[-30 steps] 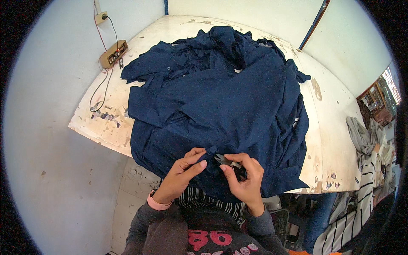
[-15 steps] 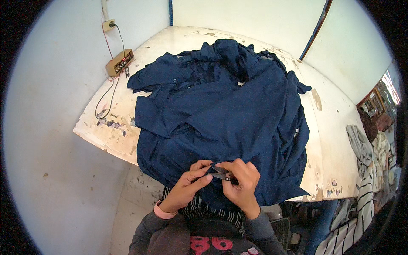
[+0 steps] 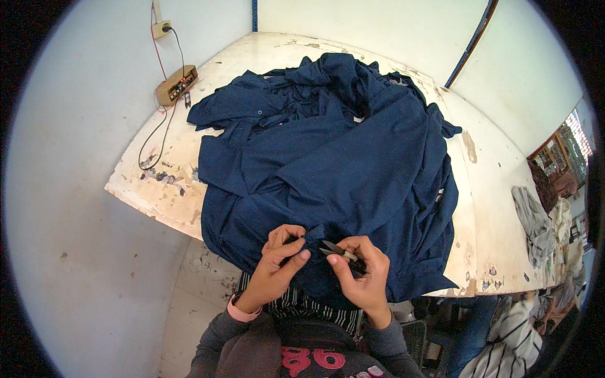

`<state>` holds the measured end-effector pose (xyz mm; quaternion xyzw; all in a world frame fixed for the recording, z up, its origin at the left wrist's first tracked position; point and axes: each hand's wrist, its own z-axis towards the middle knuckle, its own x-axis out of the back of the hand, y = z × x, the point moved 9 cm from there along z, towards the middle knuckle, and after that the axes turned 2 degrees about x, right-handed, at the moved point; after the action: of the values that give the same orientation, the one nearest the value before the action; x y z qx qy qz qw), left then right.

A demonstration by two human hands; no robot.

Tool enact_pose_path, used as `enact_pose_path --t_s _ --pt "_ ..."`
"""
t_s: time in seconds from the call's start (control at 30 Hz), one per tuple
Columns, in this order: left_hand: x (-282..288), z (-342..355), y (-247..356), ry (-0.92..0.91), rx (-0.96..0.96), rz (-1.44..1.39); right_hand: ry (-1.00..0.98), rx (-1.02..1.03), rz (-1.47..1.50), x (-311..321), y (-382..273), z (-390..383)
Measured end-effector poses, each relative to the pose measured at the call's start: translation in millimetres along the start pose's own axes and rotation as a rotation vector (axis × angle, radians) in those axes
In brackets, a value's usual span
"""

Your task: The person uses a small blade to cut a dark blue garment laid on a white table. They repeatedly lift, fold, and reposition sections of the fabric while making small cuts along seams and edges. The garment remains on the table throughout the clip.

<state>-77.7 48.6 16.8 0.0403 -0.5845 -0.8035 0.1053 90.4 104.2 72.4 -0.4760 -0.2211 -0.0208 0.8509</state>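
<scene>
A large dark-blue garment (image 3: 353, 164), bunched and folded, covers the middle of the table and hangs over its near edge toward my lap. A small button shows on its upper left part. My left hand (image 3: 274, 264) pinches a bit of this cloth at the near edge, thumb against fingers. In my right hand (image 3: 365, 271) is a pair of thread snips (image 3: 334, 248), its dark blades pointing up and left toward the pinched cloth, a little apart from it. My fingers partly hide the snips' handle.
The worn white table (image 3: 151, 195) has peeling patches. A brown box with knobs (image 3: 176, 85) and a cable sits at its far left, by the wall socket (image 3: 162, 28). Grey cloth (image 3: 532, 220) lies at the right edge. Below right is striped white cloth (image 3: 513, 334).
My hands have drawn apart, and the snips have moved slightly right, away from the left fingers. The striped cloth at the right has shifted down.
</scene>
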Motion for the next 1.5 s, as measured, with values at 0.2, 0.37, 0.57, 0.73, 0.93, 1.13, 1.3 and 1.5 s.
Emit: enact_pose_path --t_s 0.2,0.37,0.57,0.73,0.93,1.13,1.3,1.5 --pt "-1 1 20 -0.038 -0.009 0.322 0.040 0.318 -0.334 -1 -36 4" --pt "0 1 26 0.003 -0.009 0.320 0.080 0.362 -0.382 0 -40 2" --pt "-3 -1 19 -0.004 0.030 0.249 0.096 0.513 -0.563 -7 -50 -4" --pt "-7 -1 18 -0.007 0.028 0.227 0.138 0.563 -0.660 -9 -50 -7" --pt "-5 1 16 -0.012 0.031 0.217 0.150 0.568 -0.607 -11 -44 -6" --pt "-8 -2 17 -0.014 0.008 0.224 0.128 0.492 -0.435 -8 -36 3" --pt "-12 -2 19 -0.015 0.022 0.201 0.165 0.523 -0.447 -7 -36 2" --pt "-12 -3 22 -0.007 -0.001 0.251 0.185 0.629 -0.553 -9 -39 -5"
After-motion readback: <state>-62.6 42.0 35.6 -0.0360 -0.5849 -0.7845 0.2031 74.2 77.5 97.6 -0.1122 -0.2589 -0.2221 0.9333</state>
